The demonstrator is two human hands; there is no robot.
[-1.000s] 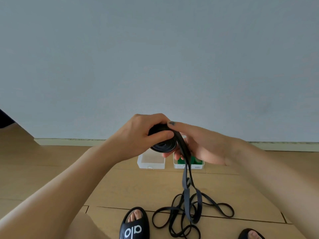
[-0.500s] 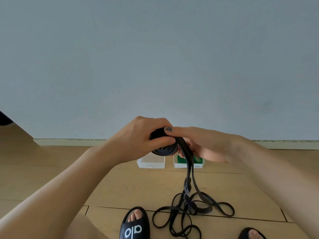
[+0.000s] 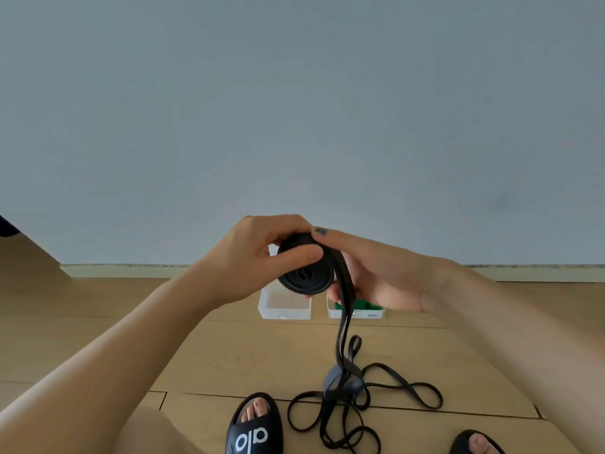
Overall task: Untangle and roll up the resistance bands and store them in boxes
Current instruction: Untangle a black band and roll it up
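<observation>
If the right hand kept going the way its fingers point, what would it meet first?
The right hand points toward the person's left, so it would press into the rolled band, then the left hand gripping it. Depth is hard to judge.

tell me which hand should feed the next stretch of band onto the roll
Right. The left hand grips the black roll; the right hand lies beside the hanging band, ready to guide it.
</observation>
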